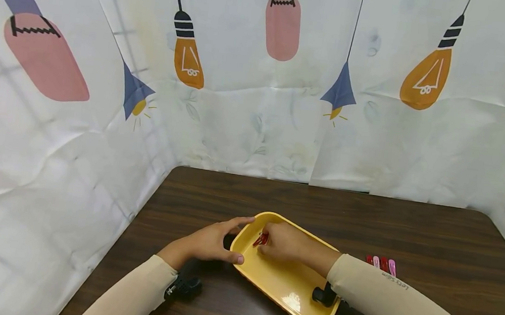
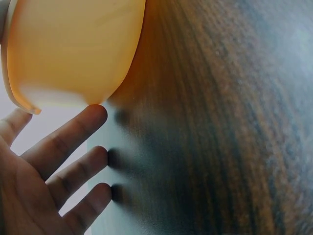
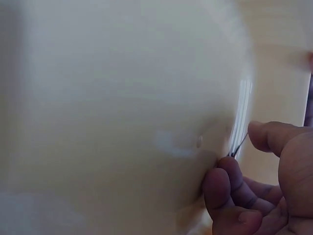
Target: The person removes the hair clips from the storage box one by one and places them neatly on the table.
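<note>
"What's closest to us?"

"Two long cream cloth sleeves (image 1: 135,288), one on each arm. The right one has little dark letters on it. There's a small black gadget (image 1: 188,287) by the left wrist."

"What's the left hand (image 1: 214,241) doing?"

"Its fingers are spread out and pretty straight. It isn't squeezing. The thumb and a finger just touch the rim at the left end of a long, shiny yellow tray with round corners (image 1: 268,275)."

"And the right hand (image 1: 284,241)?"

"It reaches down inside the tray. Its thumb and finger pinch a small red hair clip (image 1: 261,239), close to the tray's left end. I can't tell if it's one clip or more, because the fingers hide some of it."

"Where does the tray sit?"

"On the dark brown counter (image 1: 240,192) with wood stripes. It's closer to the left edge than the right edge, and well away from the far edge."

"Any other clips?"

"Yes! A row of four flat hair clips (image 1: 384,264) lies to the right of the tray, just past the right sleeve. They go red, pink, red, pink."

"What's way at the back?"

"A white sheet (image 1: 245,141) with pink, orange and blue lamp pictures. It hangs behind the far edge and goes along the left edge too."
</note>
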`<action>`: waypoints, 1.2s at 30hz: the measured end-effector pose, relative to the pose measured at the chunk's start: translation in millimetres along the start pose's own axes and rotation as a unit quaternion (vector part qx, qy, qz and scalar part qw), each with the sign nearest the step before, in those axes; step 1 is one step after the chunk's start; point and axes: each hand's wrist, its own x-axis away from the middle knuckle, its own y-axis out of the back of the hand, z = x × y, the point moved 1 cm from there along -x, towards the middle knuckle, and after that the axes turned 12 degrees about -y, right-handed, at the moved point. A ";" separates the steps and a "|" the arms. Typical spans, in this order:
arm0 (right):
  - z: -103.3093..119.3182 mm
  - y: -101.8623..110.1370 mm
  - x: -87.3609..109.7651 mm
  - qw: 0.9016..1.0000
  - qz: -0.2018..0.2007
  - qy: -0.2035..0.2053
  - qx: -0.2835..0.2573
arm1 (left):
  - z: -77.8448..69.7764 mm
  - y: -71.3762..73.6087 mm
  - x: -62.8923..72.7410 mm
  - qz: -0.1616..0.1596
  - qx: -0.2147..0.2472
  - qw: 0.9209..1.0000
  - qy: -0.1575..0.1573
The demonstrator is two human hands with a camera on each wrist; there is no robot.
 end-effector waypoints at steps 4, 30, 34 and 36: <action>-0.8 -0.5 -0.4 1.000 0.006 0.002 0.001 | -1.1 0.0 0.0 0.000 -0.003 1.000 0.002; 0.5 -1.3 0.1 1.000 0.015 0.001 0.013 | -2.4 0.6 -0.1 -0.001 0.001 1.000 0.002; 1.2 -1.5 0.6 1.000 0.023 0.004 0.013 | -2.4 0.5 0.3 -0.002 0.002 1.000 0.000; 1.3 -1.4 0.9 1.000 0.026 0.003 0.013 | -2.3 0.4 0.4 -0.002 0.002 1.000 0.000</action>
